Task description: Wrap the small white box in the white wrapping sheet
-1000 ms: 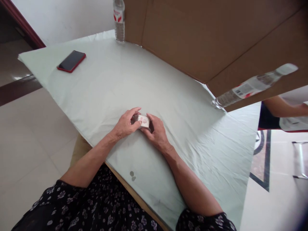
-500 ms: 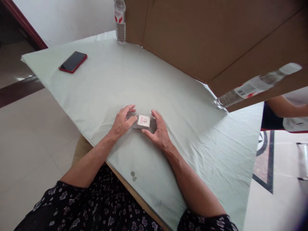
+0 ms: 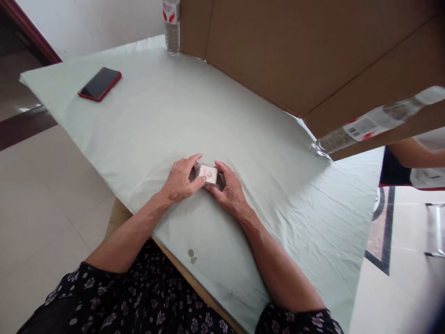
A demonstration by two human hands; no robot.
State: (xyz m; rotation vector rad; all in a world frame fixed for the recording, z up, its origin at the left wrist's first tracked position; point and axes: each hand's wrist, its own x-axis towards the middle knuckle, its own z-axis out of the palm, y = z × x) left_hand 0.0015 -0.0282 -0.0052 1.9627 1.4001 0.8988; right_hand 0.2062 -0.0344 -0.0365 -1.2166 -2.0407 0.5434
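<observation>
A small box (image 3: 208,173) with red print on its pale top is held between the two hands, at the left hand's (image 3: 183,180) three o'clock and the right hand's (image 3: 229,189) ten o'clock. The left hand is narrowed around one side, its thumb laid over the near corner; the right hand is curled about the other, thumb along the near edge and index finger at the far corner. Whether the box is lifted cannot be told. The tabletop (image 3: 139,120) is covered by a pale green cloth, creased towards four o'clock and marked by dark spots (image 3: 192,256) at six. From the box, a red-edged phone (image 3: 100,84) is seen at ten o'clock, a clear bottle (image 3: 172,35) at eleven, a cardboard panel (image 3: 295,51) at one and a slanting bottle (image 3: 368,125) between two and three. Beyond the tabletop, another person's arm (image 3: 413,154) is shown at three.
</observation>
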